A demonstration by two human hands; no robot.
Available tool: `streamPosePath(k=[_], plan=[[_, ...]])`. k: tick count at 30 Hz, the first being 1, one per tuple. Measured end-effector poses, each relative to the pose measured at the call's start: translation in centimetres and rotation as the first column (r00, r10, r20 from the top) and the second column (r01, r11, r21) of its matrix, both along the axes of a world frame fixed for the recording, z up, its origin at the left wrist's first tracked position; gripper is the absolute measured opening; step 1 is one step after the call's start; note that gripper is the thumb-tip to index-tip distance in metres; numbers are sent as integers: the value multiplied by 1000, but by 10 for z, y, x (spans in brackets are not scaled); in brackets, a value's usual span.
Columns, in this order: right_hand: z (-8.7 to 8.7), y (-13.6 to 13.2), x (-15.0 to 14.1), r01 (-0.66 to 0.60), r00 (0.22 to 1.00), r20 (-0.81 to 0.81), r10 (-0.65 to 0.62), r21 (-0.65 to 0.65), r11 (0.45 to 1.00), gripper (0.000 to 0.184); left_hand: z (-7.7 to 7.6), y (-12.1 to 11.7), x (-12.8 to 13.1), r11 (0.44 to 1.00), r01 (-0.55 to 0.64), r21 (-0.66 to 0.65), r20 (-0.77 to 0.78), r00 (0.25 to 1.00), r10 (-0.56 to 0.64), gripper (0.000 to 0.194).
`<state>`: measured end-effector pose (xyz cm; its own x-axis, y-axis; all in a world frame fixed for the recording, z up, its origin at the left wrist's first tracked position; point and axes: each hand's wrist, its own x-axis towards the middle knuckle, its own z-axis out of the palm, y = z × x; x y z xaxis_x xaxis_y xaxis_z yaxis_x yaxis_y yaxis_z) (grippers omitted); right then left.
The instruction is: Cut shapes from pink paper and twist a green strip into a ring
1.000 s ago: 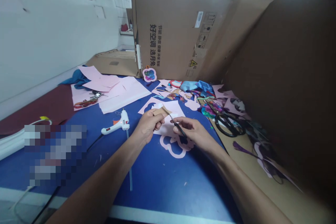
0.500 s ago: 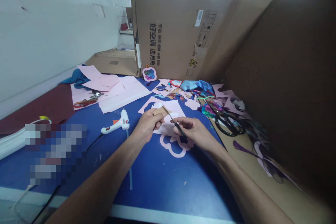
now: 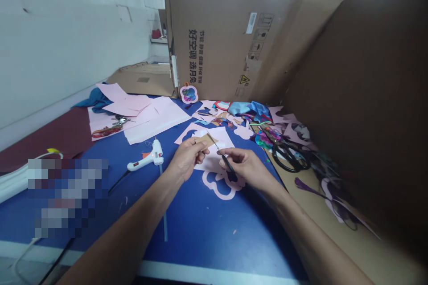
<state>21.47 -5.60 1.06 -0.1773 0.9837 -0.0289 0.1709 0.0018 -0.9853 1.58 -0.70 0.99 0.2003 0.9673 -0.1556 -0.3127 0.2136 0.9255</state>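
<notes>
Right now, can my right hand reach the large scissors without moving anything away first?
Probably yes. The large scissors lie on the cardboard sheet just to the right of the right hand, and nothing seems to block the way. But that hand holds the small scissors.

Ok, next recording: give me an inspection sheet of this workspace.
Surface: blue tabletop.
Job's things: tan paper scrap, small black-handled scissors, pink paper piece beneath them.
Clutter: large black-handled scissors, pale pink paper sheets.
Grippers: bare hands; left hand pinches the scrap, right hand holds the small scissors.
Cables: black cord from white glue gun.
Surroundings: brown cardboard box panels, white wall.
</notes>
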Motion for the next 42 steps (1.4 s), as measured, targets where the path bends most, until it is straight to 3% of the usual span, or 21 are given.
streamPosePath(k=[9, 14, 17, 22, 29, 42], plan=[[2, -1, -3, 57, 998, 19, -56, -21, 998, 44, -2, 0, 0, 999, -35, -21, -9, 999, 35, 13], [2, 8, 11, 255, 966, 37, -257, 45, 966, 50, -3, 1, 1, 998, -54, -28, -41, 998, 53, 13], [-2, 14, 21, 305, 949, 59, -309, 69, 950, 55, -5, 1, 1, 999, -33, -18, -70, 997, 32, 12], [-4, 12, 16, 219, 973, 62, -224, 84, 972, 53, -1, -1, 1, 999, -32, -11, -56, 998, 31, 10], [15, -2, 8, 25, 989, 145, -30, 37, 999, 48, 5, -3, 3, 997, -78, -1, -27, 997, 78, 17], [15, -6, 1, -56, 995, 84, 61, -61, 997, 51, 3, -2, 3, 996, -89, 28, 0, 996, 89, 11]])
